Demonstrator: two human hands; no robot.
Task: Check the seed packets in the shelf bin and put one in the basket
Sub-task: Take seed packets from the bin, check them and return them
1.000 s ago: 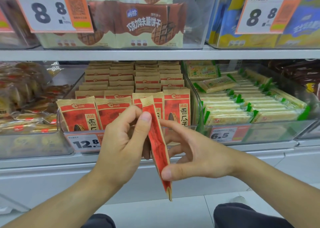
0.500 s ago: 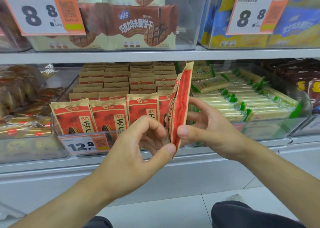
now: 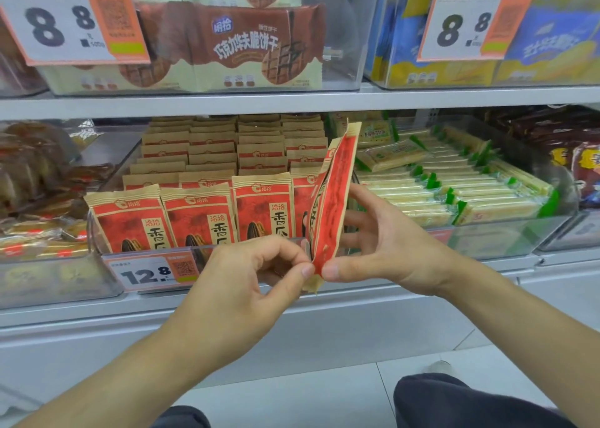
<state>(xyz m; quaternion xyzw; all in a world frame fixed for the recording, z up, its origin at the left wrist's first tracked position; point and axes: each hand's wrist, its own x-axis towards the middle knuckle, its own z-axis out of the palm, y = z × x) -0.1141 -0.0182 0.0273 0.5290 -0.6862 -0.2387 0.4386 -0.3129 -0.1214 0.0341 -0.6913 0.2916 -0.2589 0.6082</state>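
A red and tan seed packet [image 3: 334,193] stands upright and edge-on to me, in front of the clear shelf bin [image 3: 97,236]. My right hand [image 3: 386,249] holds it, thumb at its lower edge and fingers behind it. My left hand [image 3: 246,284] pinches the packet's bottom corner between thumb and forefinger. Several rows of the same seed packets [image 3: 198,216] stand upright in the bin on the middle shelf. No basket is in view.
A 12.8 price tag [image 3: 149,273] hangs on the bin's front. Green-edged cracker packs [image 3: 454,193] fill the bin to the right, wrapped snacks [image 3: 35,180] the one to the left. Brown biscuit boxes [image 3: 246,44] sit on the shelf above. Grey floor tiles lie below.
The packet swung from hanging downward to standing upright and moved right, toward the bin's right end. My left hand dropped from its top to pinch its bottom corner.
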